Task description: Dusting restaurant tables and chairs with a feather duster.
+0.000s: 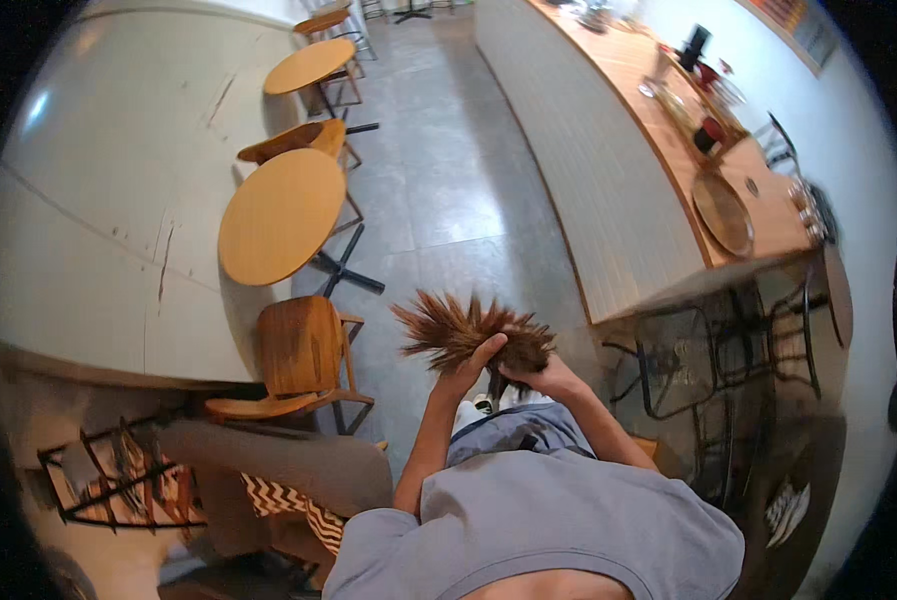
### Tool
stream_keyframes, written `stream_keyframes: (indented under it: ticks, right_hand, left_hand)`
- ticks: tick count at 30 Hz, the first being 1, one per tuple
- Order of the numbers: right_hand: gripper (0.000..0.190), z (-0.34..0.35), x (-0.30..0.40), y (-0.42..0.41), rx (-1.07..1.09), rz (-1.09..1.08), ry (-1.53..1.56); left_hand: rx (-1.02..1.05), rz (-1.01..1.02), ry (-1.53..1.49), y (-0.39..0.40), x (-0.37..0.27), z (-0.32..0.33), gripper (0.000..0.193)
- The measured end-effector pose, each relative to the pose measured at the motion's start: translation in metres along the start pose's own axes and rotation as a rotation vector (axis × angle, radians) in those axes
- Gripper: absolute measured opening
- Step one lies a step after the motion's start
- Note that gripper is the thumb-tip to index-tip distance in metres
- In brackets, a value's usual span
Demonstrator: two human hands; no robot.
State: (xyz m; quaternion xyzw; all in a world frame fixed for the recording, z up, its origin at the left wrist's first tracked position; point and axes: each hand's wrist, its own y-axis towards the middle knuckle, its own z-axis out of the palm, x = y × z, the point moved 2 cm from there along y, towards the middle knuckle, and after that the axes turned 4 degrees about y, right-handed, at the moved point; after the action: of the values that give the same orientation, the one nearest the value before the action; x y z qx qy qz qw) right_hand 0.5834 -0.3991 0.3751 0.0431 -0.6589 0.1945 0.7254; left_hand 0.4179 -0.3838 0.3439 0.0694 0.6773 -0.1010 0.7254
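A brown feather duster (pixel 478 330) is held in front of my waist, its spiky plumes spread out to both sides. My left hand (pixel 467 367) grips it from the near left, with the thumb lying across the plumes. My right hand (pixel 549 376) is closed around its right side, and the plumes hide most of those fingers. A short dark part, which seems to be the handle, shows below between my hands. The rest of it is hidden.
Left, along a pale wall, stand round wooden tables (pixel 283 217) and a wooden chair (pixel 302 349). A wood-topped counter (pixel 782 236) with a round tray (pixel 721 214) runs along the right, black metal-framed seats (pixel 673 367) near its end. A grey sofa (pixel 291 457) and black rack (pixel 129 480) are lower left.
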Motion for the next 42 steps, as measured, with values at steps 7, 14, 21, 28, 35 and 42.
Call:
stream_keyframes:
  ticks: [7, 14, 21, 28, 35, 42]
  right_hand:
    - [0.047, -0.039, 0.002, -0.057, -0.255, -0.019, -0.057]
    - [0.043, -0.065, -0.006, -0.134, -0.596, -0.11, -0.096]
    - [0.041, -0.113, -0.035, -0.248, -0.816, -0.052, -0.091]
    - [0.041, -0.158, -0.082, -0.33, -0.584, 0.197, -0.156]
    - [0.041, -0.195, -0.095, -0.38, -0.297, 0.303, -0.65]
    - [0.052, -0.22, -0.105, -0.381, -0.287, 0.301, -0.829]
  left_hand:
    - [-0.071, 0.132, -0.927, 0.005, -0.006, 0.051, 0.044]
    - [0.16, 0.006, -0.918, 0.014, -0.036, 0.135, 0.044]
    - [0.456, -0.204, -0.858, -0.01, -0.018, 0.266, 0.054]
    - [0.581, -0.529, -0.519, -0.047, 0.008, 0.356, 0.058]
    - [0.634, -0.634, -0.253, -0.062, 0.017, 0.419, 0.056]
    - [0.819, -0.758, -0.351, -0.032, 0.03, 0.453, 0.055]
